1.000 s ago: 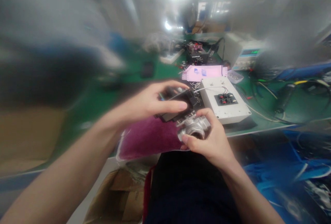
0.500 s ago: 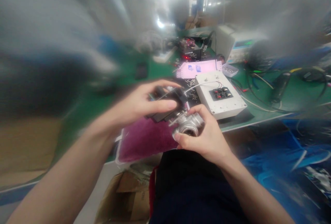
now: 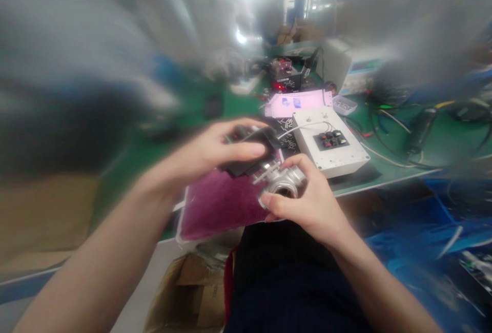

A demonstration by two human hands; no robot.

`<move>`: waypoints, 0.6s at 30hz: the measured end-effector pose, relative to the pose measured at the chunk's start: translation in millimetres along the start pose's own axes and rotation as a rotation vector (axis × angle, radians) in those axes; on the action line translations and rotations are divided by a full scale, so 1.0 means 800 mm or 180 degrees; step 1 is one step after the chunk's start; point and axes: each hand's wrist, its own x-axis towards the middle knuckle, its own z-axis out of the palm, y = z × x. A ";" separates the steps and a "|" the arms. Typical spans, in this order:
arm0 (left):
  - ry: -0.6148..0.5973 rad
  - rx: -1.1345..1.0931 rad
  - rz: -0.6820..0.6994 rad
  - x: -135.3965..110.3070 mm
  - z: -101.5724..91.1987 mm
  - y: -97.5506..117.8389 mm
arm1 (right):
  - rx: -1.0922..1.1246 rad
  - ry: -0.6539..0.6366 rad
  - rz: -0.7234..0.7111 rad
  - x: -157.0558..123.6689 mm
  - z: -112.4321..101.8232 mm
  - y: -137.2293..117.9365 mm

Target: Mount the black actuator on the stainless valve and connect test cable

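Observation:
My left hand is wrapped round the black actuator housing of a motorized valve, thumb along its near face. My right hand grips the silver metal valve body, which has round ports, one facing me. A metal bracket joins the two parts. I hold the valve tilted above a maroon cloth pad. A thin white cable runs from the black housing's side to spring terminals on a white box just to the right.
Behind the box lie pink sheets, a small tray of metal parts and loose screws. An instrument with a display stands farther back. Cables cross the green bench at right. Below are an open cardboard box and blue bins.
The view has shifted slightly, so the bench things sit a little to the right. Both hands keep their grip on the valve, with hardly any change in its pose.

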 end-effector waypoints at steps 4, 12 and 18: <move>-0.0096 -0.0261 -0.0133 0.005 -0.004 0.002 | 0.0208 0.0098 0.0102 0.000 0.005 -0.009; -0.0446 -0.0450 -0.0158 0.020 -0.005 0.019 | 0.0499 0.0144 -0.0068 0.005 0.008 -0.010; -0.0326 -0.0485 0.0001 0.019 0.002 0.032 | 0.0473 0.0180 -0.0200 0.004 0.001 -0.007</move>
